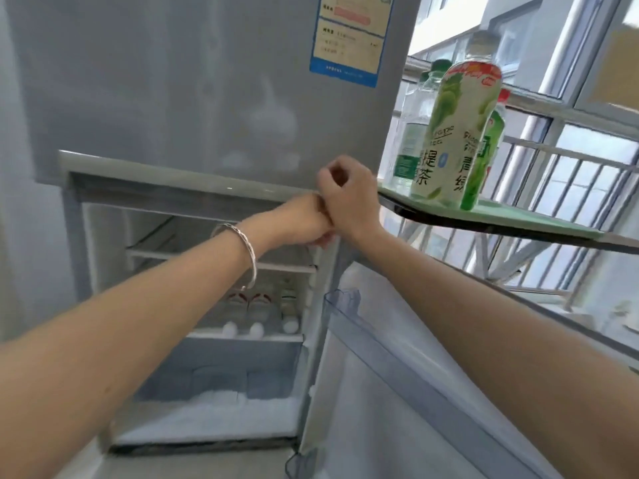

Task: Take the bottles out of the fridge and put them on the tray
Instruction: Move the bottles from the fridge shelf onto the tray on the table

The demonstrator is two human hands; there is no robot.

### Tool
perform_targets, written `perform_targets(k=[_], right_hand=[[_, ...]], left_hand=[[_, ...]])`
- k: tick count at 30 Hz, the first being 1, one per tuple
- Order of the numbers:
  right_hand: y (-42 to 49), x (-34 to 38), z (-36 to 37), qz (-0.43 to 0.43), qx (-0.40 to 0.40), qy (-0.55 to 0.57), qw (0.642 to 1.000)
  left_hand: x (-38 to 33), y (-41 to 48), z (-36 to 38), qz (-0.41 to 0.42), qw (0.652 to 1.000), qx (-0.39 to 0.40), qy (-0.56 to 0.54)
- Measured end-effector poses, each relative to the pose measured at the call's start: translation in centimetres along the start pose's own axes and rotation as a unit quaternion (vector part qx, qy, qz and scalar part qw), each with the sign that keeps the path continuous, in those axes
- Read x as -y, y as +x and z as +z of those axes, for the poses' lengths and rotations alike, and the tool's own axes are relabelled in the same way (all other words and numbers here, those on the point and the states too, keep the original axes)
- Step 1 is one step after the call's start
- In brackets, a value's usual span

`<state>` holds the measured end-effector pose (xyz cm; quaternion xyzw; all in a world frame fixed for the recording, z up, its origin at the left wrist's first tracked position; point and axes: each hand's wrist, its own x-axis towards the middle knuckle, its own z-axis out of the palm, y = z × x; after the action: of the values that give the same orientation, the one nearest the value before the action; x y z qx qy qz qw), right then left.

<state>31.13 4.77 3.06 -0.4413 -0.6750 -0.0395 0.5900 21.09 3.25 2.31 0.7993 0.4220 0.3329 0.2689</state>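
Two hands meet at the upper right corner of the open fridge [193, 288]; the right hand [349, 198] is curled into a loose fist with nothing visible in it; the left hand [304, 219] has its fingers hidden behind the right wrist, so I cannot tell its grip; a bangle [242, 254] circles the left wrist; both forearms reach up from the lower corners. Three blurred bottles [259, 312] lie on a lower shelf inside, caps toward the camera; more bottles [453, 133] stand upright on the green tray [539, 219] at right, their labels partly overlapping; the door [415, 392] hangs open.
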Motion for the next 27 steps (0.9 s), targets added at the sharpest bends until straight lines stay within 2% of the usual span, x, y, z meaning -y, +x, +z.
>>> perform_targets(k=[3, 6, 9, 12, 15, 16, 22, 27], right_hand=[[-3.3, -0.3, 5.0, 0.062, 0.109, -0.001, 0.992], [-6.8, -1.7, 9.4, 0.132, 0.207, -0.034, 0.969], [-10.1, -4.0, 14.2, 0.209, 0.329, -0.052, 0.92], [-12.7, -6.9, 17.3, 0.297, 0.417, -0.042, 0.858], [-14.2, -10.6, 20.7, 0.347, 0.41, -0.045, 0.842], [-14.7, -11.5, 21.3, 0.36, 0.399, -0.046, 0.842], [-16.2, -14.9, 23.1, 0.418, 0.327, -0.004, 0.847], [-16.8, -16.2, 22.6, 0.437, 0.334, -0.006, 0.835]], left_hand=[[5.9, -1.6, -0.5, -0.074, 0.996, 0.042, 0.005], [11.5, -3.0, -0.1, -0.158, 0.984, 0.08, 0.017], [17.0, -3.7, 1.1, -0.279, 0.955, 0.088, 0.041], [20.5, -3.8, 3.2, -0.335, 0.937, 0.079, 0.066], [23.3, -2.2, 4.6, -0.342, 0.92, 0.048, 0.183], [24.3, -1.8, 5.2, -0.349, 0.918, 0.025, 0.184], [30.6, 1.1, 9.8, -0.426, 0.899, -0.096, 0.033], [32.3, 1.4, 11.2, -0.445, 0.866, -0.211, -0.092]])
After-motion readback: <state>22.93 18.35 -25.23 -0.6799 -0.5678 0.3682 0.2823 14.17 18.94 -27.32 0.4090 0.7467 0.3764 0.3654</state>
